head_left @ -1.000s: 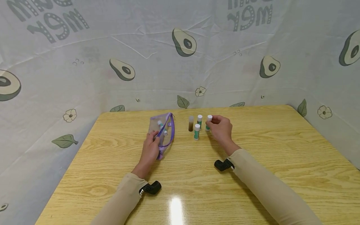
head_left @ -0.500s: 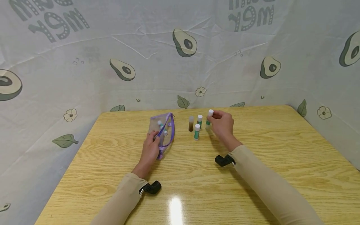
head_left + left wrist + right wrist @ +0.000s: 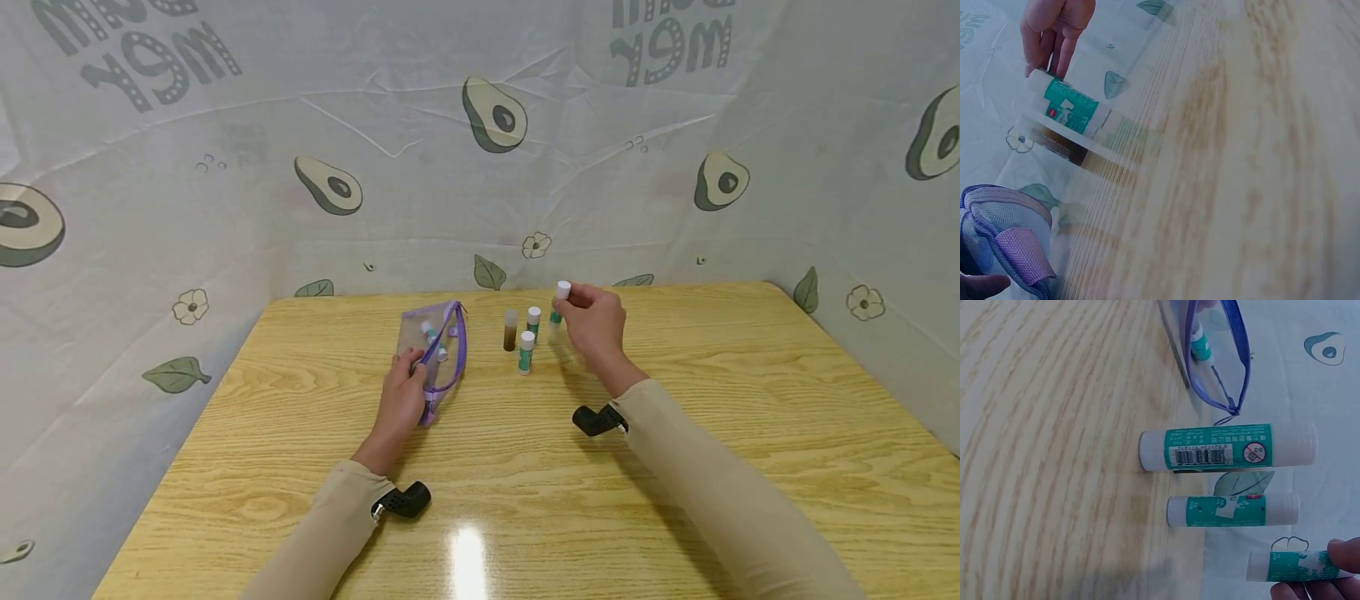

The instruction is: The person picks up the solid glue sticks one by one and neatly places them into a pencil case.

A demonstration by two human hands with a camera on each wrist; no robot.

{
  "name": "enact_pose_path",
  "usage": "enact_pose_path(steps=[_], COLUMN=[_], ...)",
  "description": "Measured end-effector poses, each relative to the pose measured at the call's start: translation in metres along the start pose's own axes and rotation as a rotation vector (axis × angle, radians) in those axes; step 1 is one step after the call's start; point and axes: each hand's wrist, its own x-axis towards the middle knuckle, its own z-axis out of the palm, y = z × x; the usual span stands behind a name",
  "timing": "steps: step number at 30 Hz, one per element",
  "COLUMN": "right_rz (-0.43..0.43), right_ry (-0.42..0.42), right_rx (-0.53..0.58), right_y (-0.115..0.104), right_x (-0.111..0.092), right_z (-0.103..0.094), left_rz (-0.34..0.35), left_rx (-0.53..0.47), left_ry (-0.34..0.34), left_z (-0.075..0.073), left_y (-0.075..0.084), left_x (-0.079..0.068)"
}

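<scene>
Since the earlier frame, the right hand (image 3: 596, 323) has raised one glue stick (image 3: 1300, 567) off the table (image 3: 750, 358), while the pouch (image 3: 462, 343) has stayed where it was.

We have that stick pinched between thumb and fingers near its white cap, cap up and slightly tilted, well to the right of the pouch. Our left hand (image 3: 403, 404) grips the pouch's near edge, holding its mouth open toward the right.

To carry this well, we should keep the pinch light but sure, since a smooth round barrel may roll between fingertips, and keep its base above the white caps of the sticks standing between it and the pouch. Steadying the pouch's rim matters too, as soft mesh could sag shut.

Counting outward: one glue stick is in our fingers. Two more stand upright to the right of the pouch, a near stick (image 3: 525, 354) and a far stick (image 3: 533, 317). One brown tube (image 3: 510, 335) stands between them and the pouch. One small stick (image 3: 430, 332) shows inside the pouch; we cannot tell whether our fingers hide others. There is one pouch, and one black wrist camera (image 3: 406, 500) on each sleeve.
</scene>
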Motion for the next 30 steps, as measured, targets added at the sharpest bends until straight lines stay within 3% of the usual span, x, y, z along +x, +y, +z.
enact_pose_path(steps=[30], right_rz=[-0.083], right_ry=[0.010], right_rx=[0.014], right_y=[-0.039], right_x=[0.012], right_z=[0.006], left_rz=[0.006], left_rx=[0.000], left_ry=[0.010], left_z=[-0.001], left_y=[0.000], left_x=[0.000])
